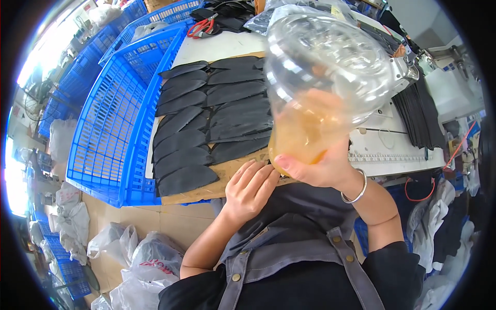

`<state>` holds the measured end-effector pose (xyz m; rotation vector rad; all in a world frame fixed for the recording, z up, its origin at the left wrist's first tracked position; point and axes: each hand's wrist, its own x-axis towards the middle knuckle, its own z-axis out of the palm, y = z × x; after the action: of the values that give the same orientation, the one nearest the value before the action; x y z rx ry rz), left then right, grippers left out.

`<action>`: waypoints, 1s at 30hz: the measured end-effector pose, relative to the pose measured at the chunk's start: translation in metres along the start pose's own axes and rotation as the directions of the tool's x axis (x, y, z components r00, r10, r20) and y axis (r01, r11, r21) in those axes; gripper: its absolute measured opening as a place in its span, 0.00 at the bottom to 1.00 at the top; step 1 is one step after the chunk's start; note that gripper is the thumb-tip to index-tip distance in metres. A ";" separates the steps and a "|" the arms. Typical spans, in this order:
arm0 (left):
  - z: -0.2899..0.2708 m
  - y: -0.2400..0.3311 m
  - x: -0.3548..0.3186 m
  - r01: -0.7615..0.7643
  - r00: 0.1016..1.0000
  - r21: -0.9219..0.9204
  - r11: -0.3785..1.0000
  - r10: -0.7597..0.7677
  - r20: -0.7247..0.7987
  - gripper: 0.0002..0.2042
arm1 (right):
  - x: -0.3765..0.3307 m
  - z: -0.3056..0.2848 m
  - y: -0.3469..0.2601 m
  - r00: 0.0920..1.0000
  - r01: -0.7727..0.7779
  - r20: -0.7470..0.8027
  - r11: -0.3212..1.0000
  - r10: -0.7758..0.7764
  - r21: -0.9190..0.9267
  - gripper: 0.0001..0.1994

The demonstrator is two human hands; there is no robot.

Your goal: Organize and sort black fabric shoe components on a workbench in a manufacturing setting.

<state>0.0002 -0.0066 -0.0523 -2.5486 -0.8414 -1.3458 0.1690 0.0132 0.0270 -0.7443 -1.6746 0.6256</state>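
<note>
A large clear plastic bottle (pixel 330 67) with amber liquid in its lower end fills the upper right, close to me and tilted. My right hand (pixel 320 160) is wrapped round the lower part, thumb in front; a silver bangle is on that wrist. The bottle is smeared by motion. My left hand (pixel 251 187) lies at the near edge of a cardboard sheet (pixel 227 175), back up, fingers curled together. What those fingers may hold is hidden. Beside it, dark grey leaf-shaped fabric pieces (pixel 186 139) lie in overlapping rows on the cardboard.
A blue plastic crate (pixel 111 124) stands left of the cardboard. Red-handled scissors (pixel 202 27) lie at the back. Right of the bottle are sewing machine parts (pixel 405 72) and a stack of dark strips (pixel 421 111). Plastic bags (pixel 155 258) sit on the floor at lower left.
</note>
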 end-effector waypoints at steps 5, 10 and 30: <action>0.001 -0.003 0.001 -0.011 1.000 0.023 1.000 0.011 0.000 0.10 | -0.001 0.001 0.003 0.989 0.068 0.139 0.981 -0.043 -0.182 0.37; 0.004 -0.002 0.003 -0.001 1.000 0.003 1.000 0.001 0.002 0.10 | -0.004 0.003 0.006 0.998 0.042 0.046 0.986 -0.035 -0.160 0.36; 0.005 -0.005 0.004 0.001 0.999 -0.066 0.998 0.001 0.039 0.11 | -0.031 -0.100 -0.004 0.842 -0.091 -0.532 0.948 -0.090 -0.304 0.29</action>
<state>0.0028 0.0010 -0.0525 -2.6329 -0.8165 -1.3503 0.2708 -0.0111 0.0314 -1.0432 -1.2491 0.1084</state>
